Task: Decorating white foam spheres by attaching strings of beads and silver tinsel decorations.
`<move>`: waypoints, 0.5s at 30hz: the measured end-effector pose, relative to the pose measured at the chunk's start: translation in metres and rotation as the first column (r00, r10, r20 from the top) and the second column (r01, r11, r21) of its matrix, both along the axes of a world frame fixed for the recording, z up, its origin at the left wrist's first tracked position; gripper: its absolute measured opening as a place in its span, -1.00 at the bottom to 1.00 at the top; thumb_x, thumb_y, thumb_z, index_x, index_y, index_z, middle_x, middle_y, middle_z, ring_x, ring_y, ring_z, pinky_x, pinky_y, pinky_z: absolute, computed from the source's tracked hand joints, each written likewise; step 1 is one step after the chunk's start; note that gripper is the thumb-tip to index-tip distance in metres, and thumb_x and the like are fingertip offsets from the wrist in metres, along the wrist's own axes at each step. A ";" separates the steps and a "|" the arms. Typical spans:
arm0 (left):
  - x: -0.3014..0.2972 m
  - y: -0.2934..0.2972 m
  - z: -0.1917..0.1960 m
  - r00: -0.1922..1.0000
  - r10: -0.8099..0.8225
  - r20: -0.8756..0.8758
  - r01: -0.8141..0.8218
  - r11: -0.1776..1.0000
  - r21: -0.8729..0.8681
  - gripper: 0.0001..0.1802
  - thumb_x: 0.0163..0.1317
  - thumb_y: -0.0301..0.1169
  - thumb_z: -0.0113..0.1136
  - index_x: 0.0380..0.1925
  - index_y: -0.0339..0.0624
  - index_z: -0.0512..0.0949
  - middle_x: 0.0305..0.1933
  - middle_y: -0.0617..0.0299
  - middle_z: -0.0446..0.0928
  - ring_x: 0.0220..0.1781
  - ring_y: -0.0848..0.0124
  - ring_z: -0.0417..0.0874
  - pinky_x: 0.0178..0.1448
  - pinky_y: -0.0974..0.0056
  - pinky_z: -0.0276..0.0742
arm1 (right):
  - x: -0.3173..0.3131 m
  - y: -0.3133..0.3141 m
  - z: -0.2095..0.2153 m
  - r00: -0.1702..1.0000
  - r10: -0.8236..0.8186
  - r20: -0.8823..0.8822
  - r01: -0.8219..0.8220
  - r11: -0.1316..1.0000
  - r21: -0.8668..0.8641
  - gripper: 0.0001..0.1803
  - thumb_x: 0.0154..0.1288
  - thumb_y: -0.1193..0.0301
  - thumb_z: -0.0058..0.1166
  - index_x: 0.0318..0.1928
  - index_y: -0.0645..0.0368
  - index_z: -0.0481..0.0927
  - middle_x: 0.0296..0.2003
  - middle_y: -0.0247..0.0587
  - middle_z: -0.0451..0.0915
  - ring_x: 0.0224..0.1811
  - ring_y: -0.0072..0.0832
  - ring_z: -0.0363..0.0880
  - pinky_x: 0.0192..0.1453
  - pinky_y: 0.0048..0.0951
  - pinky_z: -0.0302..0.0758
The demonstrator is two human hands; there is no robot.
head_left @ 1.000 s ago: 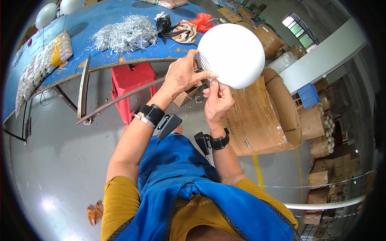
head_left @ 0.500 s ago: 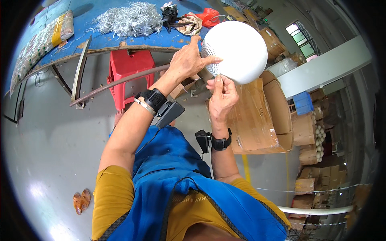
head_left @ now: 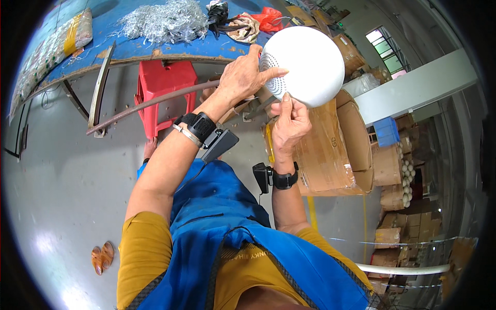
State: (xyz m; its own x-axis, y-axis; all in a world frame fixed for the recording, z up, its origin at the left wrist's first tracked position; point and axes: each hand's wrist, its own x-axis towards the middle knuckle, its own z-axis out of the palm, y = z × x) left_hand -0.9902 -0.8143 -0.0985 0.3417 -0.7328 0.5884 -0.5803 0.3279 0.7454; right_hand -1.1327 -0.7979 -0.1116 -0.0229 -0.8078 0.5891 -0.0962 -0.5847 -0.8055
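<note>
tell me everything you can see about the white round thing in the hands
The white dome is a smooth, matte, rounded shell that looks like plastic, with a patch of small holes on its left side. It is held up in front of the person, above cardboard boxes and near the blue table edge. The left hand lies over the perforated side, index finger stretched across the holes; the right hand grips its lower edge from below. Its far side is hidden.

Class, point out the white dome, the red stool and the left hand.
white dome (head_left: 310,64), head view, on its smooth curved shell
red stool (head_left: 165,85), head view, on its seat
left hand (head_left: 243,77), head view, on its back
</note>
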 end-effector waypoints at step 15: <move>0.001 0.004 0.010 0.996 -0.057 -0.065 0.068 0.982 0.176 -0.11 -0.04 0.24 0.13 -0.04 -0.43 0.32 -0.57 -0.03 0.53 -0.41 0.13 0.62 -0.29 0.10 0.49 | -0.010 0.006 0.010 0.994 0.112 -0.016 -0.112 0.994 0.020 -0.84 0.29 0.49 -0.06 -0.28 0.40 0.46 -0.50 -0.17 0.58 -0.48 -0.61 0.53 -0.37 -0.59 0.49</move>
